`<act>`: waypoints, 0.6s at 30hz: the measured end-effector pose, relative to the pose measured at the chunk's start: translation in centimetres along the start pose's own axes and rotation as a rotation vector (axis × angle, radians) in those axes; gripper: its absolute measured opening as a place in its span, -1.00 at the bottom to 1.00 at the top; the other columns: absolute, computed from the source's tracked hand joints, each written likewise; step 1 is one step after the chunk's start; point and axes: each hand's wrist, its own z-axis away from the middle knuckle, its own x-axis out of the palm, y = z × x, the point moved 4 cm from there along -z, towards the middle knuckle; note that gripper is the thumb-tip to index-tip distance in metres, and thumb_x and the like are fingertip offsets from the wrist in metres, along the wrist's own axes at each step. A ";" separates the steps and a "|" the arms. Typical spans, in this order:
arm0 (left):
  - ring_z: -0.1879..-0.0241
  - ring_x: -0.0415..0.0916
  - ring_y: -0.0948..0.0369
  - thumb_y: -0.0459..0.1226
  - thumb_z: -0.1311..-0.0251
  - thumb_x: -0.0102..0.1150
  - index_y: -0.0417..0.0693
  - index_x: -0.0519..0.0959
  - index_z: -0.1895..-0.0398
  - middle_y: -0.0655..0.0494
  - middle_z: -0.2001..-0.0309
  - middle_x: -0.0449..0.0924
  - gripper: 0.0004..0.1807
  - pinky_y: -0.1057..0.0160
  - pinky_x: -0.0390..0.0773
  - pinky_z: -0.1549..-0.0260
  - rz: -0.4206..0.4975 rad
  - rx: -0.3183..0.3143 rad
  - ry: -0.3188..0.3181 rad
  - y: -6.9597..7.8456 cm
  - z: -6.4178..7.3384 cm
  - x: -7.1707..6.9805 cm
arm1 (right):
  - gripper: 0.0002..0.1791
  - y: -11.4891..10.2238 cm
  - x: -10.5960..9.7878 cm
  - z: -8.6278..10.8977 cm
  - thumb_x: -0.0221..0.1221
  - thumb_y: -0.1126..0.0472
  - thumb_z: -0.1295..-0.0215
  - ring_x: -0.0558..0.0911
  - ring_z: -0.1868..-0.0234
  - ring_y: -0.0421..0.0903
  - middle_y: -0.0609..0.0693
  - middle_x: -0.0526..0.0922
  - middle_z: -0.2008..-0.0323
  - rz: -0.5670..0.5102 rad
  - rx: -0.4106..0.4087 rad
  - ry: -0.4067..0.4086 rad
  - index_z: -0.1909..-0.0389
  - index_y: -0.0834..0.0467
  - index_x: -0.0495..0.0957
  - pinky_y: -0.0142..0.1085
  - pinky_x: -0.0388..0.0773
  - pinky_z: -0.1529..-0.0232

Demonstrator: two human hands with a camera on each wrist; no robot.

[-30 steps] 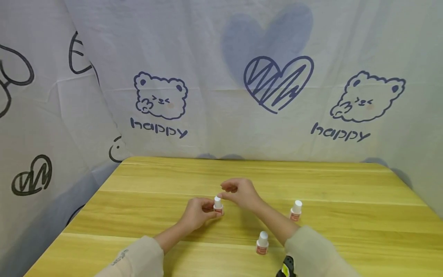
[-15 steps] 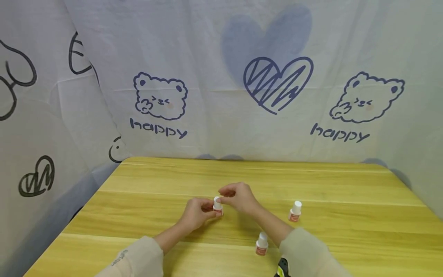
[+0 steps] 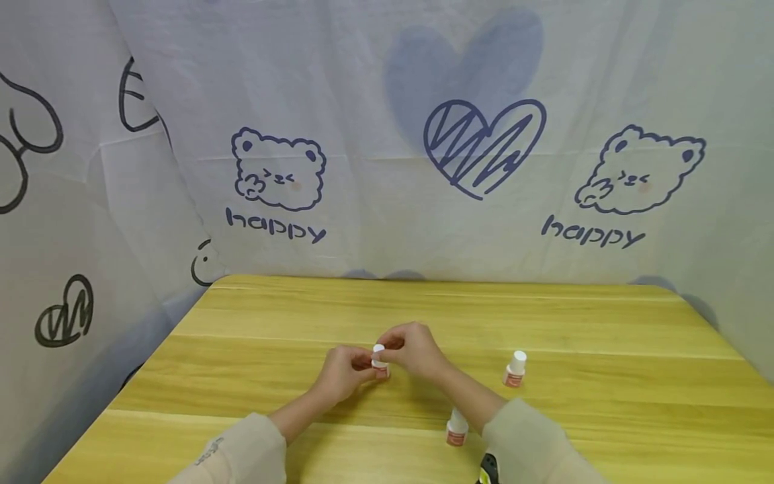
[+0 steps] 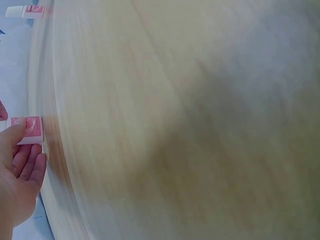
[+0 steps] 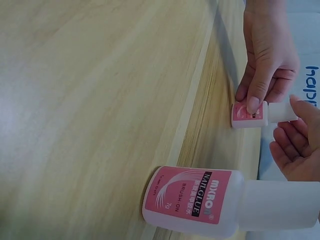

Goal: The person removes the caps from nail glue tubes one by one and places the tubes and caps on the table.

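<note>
In the head view's lower middle, your left hand (image 3: 346, 371) grips the nail glue bottle (image 3: 381, 370) by its pink-labelled body while your right hand (image 3: 418, 349) pinches its white cap (image 5: 280, 113).

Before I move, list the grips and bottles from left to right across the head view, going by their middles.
Left grip, held nail glue bottle, right grip, nearer free-standing nail glue bottle, farther free-standing nail glue bottle.
</note>
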 end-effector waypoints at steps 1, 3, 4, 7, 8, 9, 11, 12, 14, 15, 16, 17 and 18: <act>0.40 0.68 0.12 -0.35 0.02 0.34 -0.28 0.69 0.41 -0.11 0.41 0.71 -0.87 0.50 0.57 0.45 0.003 0.002 -0.002 0.0 0.0 0.0 | -0.88 0.0 0.0 0.0 0.32 0.33 -0.05 0.55 0.49 -0.29 0.14 0.71 0.43 0.001 0.002 0.005 0.40 0.32 0.66 -0.51 0.50 0.46; 0.40 0.68 0.11 -0.35 0.02 0.33 -0.27 0.69 0.42 -0.11 0.42 0.71 -0.87 0.50 0.58 0.45 0.004 0.008 -0.004 0.1 0.0 0.0 | -0.88 -0.1 0.1 0.0 0.32 0.33 -0.05 0.55 0.50 -0.29 0.13 0.70 0.45 0.001 0.008 0.012 0.41 0.32 0.66 -0.51 0.50 0.47; 0.40 0.68 0.11 -0.35 0.02 0.33 -0.27 0.69 0.42 -0.11 0.42 0.71 -0.88 0.50 0.58 0.45 0.005 0.007 -0.005 0.1 0.0 0.0 | -0.88 -0.1 0.1 0.0 0.32 0.33 -0.04 0.56 0.50 -0.28 0.13 0.70 0.45 0.000 0.010 0.015 0.42 0.32 0.66 -0.51 0.50 0.47; 0.40 0.68 0.11 -0.35 0.02 0.33 -0.27 0.69 0.43 -0.11 0.43 0.71 -0.88 0.53 0.56 0.45 0.001 0.008 -0.006 0.1 0.0 0.0 | -0.89 -0.2 0.2 0.0 0.32 0.34 -0.04 0.58 0.49 -0.25 0.13 0.70 0.46 -0.007 0.019 0.022 0.42 0.33 0.65 -0.52 0.50 0.47; 0.40 0.67 0.12 -0.35 0.03 0.34 -0.27 0.69 0.43 -0.11 0.43 0.71 -0.88 0.53 0.56 0.45 -0.001 0.008 -0.005 0.1 0.0 0.0 | -0.89 -0.3 0.2 0.0 0.32 0.34 -0.04 0.59 0.49 -0.24 0.13 0.70 0.46 -0.007 0.021 0.026 0.42 0.33 0.65 -0.53 0.50 0.47; 0.41 0.67 0.13 -0.35 0.03 0.34 -0.26 0.70 0.43 -0.10 0.44 0.71 -0.88 0.53 0.55 0.46 -0.004 0.008 -0.005 0.1 0.0 0.0 | -0.89 -0.3 0.3 0.0 0.32 0.35 -0.04 0.60 0.48 -0.22 0.14 0.69 0.46 -0.010 0.022 0.029 0.42 0.33 0.64 -0.53 0.50 0.46; 0.41 0.67 0.14 -0.34 0.03 0.34 -0.26 0.70 0.43 -0.10 0.44 0.71 -0.88 0.54 0.55 0.46 -0.007 0.008 -0.008 0.0 0.0 0.0 | -0.86 -0.4 0.3 0.1 0.32 0.36 -0.04 0.60 0.47 -0.20 0.14 0.69 0.46 -0.008 0.021 0.039 0.39 0.36 0.63 -0.52 0.52 0.45; 0.42 0.67 0.15 -0.34 0.03 0.34 -0.25 0.70 0.43 -0.09 0.44 0.71 -0.87 0.54 0.55 0.46 -0.009 0.007 -0.009 0.0 0.0 0.0 | -0.85 -0.5 0.3 0.2 0.32 0.36 -0.04 0.60 0.47 -0.19 0.14 0.68 0.46 -0.005 0.019 0.044 0.38 0.37 0.63 -0.51 0.53 0.45; 0.42 0.67 0.15 -0.34 0.03 0.34 -0.25 0.70 0.42 -0.09 0.44 0.71 -0.87 0.54 0.54 0.47 -0.008 0.006 -0.012 0.0 0.0 0.0 | -0.82 -0.6 0.3 0.2 0.31 0.36 -0.05 0.61 0.45 -0.17 0.15 0.68 0.46 -0.004 0.022 0.055 0.34 0.39 0.62 -0.49 0.54 0.43; 0.42 0.67 0.14 -0.34 0.03 0.34 -0.26 0.70 0.41 -0.10 0.44 0.71 -0.87 0.55 0.54 0.47 -0.009 0.007 -0.014 0.0 0.0 0.0 | -0.81 -0.6 0.3 0.2 0.31 0.36 -0.05 0.60 0.45 -0.16 0.15 0.67 0.45 -0.003 0.023 0.061 0.33 0.40 0.62 -0.48 0.55 0.43; 0.42 0.67 0.13 -0.34 0.02 0.34 -0.26 0.70 0.41 -0.10 0.44 0.71 -0.87 0.55 0.54 0.47 -0.008 0.007 -0.015 0.0 0.0 0.0 | -0.80 -0.6 0.4 0.2 0.31 0.36 -0.05 0.60 0.44 -0.16 0.14 0.67 0.45 -0.001 0.026 0.066 0.32 0.40 0.62 -0.47 0.55 0.42; 0.42 0.67 0.13 -0.35 0.02 0.34 -0.26 0.70 0.41 -0.10 0.44 0.71 -0.87 0.55 0.54 0.47 -0.008 0.006 -0.015 0.0 0.0 0.0 | -0.81 -0.6 0.4 0.3 0.31 0.36 -0.05 0.60 0.44 -0.17 0.14 0.67 0.46 -0.001 0.027 0.070 0.33 0.39 0.62 -0.47 0.55 0.43; 0.41 0.67 0.12 -0.35 0.02 0.34 -0.26 0.70 0.40 -0.10 0.44 0.71 -0.87 0.55 0.54 0.47 -0.009 0.008 -0.014 0.0 0.0 0.0 | -0.82 -0.6 0.4 0.3 0.31 0.35 -0.05 0.59 0.45 -0.17 0.13 0.67 0.46 -0.002 0.027 0.073 0.34 0.39 0.62 -0.47 0.55 0.43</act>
